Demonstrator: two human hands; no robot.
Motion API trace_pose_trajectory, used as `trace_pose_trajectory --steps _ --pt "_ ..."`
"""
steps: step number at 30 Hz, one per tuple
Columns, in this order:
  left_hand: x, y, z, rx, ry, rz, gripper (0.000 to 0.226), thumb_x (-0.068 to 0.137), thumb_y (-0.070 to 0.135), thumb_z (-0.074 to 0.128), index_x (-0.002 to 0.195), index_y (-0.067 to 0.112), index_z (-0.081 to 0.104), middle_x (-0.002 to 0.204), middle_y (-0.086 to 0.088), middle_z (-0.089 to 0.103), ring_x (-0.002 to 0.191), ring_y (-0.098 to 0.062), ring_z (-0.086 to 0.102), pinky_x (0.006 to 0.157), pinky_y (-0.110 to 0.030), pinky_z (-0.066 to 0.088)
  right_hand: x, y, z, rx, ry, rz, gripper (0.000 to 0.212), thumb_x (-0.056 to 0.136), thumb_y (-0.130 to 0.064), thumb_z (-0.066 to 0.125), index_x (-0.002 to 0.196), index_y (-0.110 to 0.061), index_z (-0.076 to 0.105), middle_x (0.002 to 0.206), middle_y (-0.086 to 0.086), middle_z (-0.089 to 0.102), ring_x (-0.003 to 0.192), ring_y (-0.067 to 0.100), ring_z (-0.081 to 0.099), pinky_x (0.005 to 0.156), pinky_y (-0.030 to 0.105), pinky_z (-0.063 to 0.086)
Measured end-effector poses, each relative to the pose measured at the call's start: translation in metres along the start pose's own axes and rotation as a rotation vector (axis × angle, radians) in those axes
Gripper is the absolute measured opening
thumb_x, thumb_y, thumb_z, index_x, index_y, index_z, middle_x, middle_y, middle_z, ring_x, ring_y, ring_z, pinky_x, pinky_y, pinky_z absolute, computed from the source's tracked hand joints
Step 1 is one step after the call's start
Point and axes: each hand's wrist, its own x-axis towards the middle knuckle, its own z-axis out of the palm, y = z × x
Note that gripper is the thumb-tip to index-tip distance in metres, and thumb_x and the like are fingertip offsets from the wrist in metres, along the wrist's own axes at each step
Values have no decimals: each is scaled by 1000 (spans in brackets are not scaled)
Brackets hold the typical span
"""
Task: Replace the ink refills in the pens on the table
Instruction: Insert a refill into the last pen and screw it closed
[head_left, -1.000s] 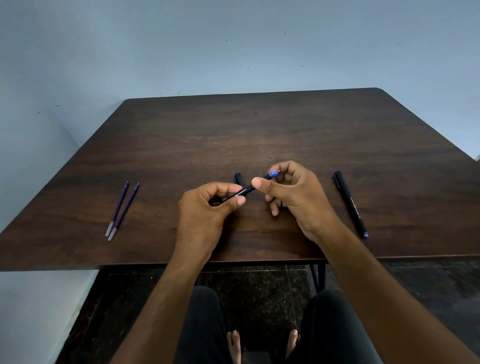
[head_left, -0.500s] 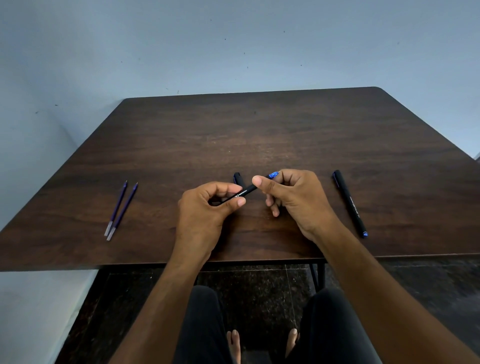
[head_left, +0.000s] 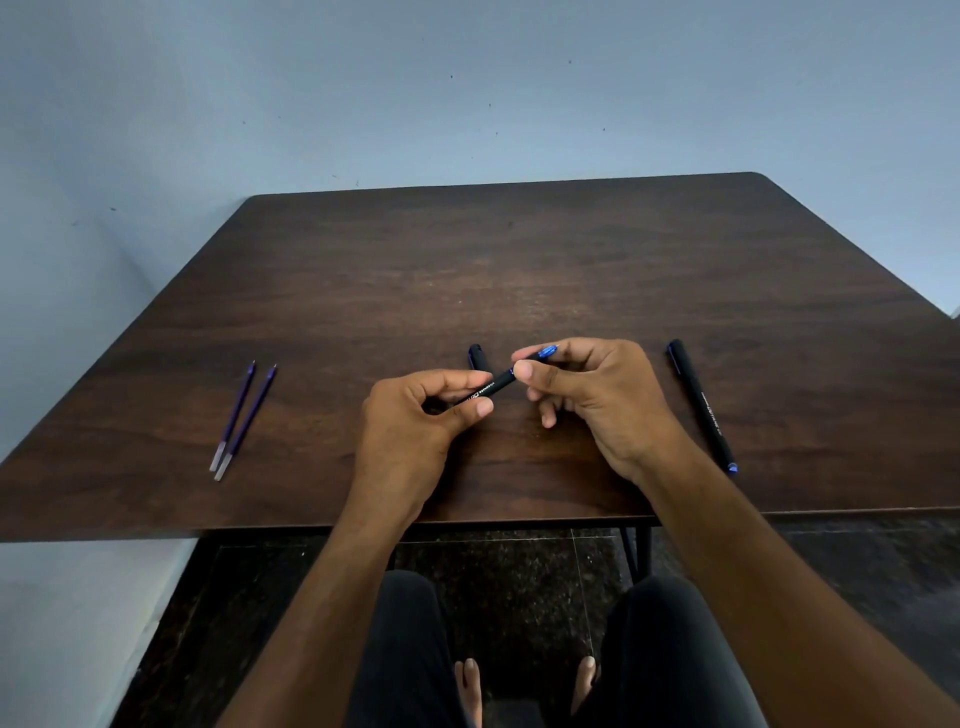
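Observation:
A black pen (head_left: 492, 388) with white lettering is held slanted just above the dark wooden table (head_left: 519, 270). My left hand (head_left: 415, 421) grips its barrel. My right hand (head_left: 592, 389) pinches its blue tip section (head_left: 546, 352) between thumb and fingers. Just behind my left hand lies a black cap (head_left: 477, 356), partly hidden. A second black pen (head_left: 701, 405) lies capped to the right of my right hand, its blue end toward me. At the left, side by side, lie two purple ink refills (head_left: 244, 421).
The table's front edge (head_left: 311, 525) runs just under my wrists. A pale blue wall (head_left: 467, 93) stands behind and to the left of the table. My legs (head_left: 405, 649) and bare feet are visible below, on a dark floor beside a table leg (head_left: 639, 551).
My right hand's fingers have shifted slightly around the blue tip section. The left hand and everything on the table stay where they were.

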Motion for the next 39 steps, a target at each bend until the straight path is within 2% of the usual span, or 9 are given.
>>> trace_pose_trajectory --steps 7,12,18,23,27,32,35,37,39 --pt "0 0 -1 31 -23 32 30 76 7 85 91 32 79 87 13 79 82 -2 73 77 -16 55 -2 -3 2 -62 37 24 51 67 -39 87 82 6 70 68 13 70 50 27 51 51 28 47" --pt "-2 2 -1 32 -28 50 34 74 4 86 87 35 78 84 16 78 79 0 73 75 -14 55 -3 -4 2 -97 23 38 29 74 -33 86 73 -9 69 63 9 67 51 26 49 48 28 45" --pt "-2 1 -1 6 -15 46 31 75 5 86 89 33 79 83 16 78 78 1 72 75 -14 55 -2 -5 3 -100 38 30 28 78 -30 86 70 -10 67 62 10 65 46 23 47 46 26 43" --pt "0 1 0 -115 75 50 30 79 2 82 92 29 78 83 17 78 81 5 70 76 -11 52 -1 -3 3 -99 33 19 33 69 -35 89 91 -13 78 62 1 66 46 20 49 46 24 46" --pt "3 -2 -2 -195 159 29 30 80 1 80 92 28 77 85 14 79 84 3 71 78 -11 51 1 4 7 -297 97 -21 7 83 -13 83 88 -14 78 55 -2 65 41 14 49 47 22 44" --pt "5 -4 -1 -184 154 18 31 79 -2 80 93 25 78 83 17 78 81 5 70 77 -11 52 13 1 20 -536 220 0 12 86 -28 80 79 -20 75 60 0 71 38 1 53 40 17 43" --pt "6 -4 0 -184 158 17 31 79 -3 80 93 24 77 82 16 78 79 5 70 75 -11 52 27 -5 33 -730 233 11 22 80 -39 83 87 -19 74 77 -4 73 62 1 64 53 16 47" --pt "6 -3 -1 -190 174 16 29 80 -3 79 95 22 77 84 14 78 80 4 71 76 -12 53 34 -8 43 -834 197 34 33 78 -41 85 95 -15 74 87 0 72 78 12 67 68 27 54" --pt "5 -3 -1 -200 186 4 27 82 -1 79 97 22 77 87 12 79 83 1 72 78 -13 54 39 -10 50 -974 145 76 34 78 -43 83 92 -13 74 85 3 73 79 19 68 72 35 57"
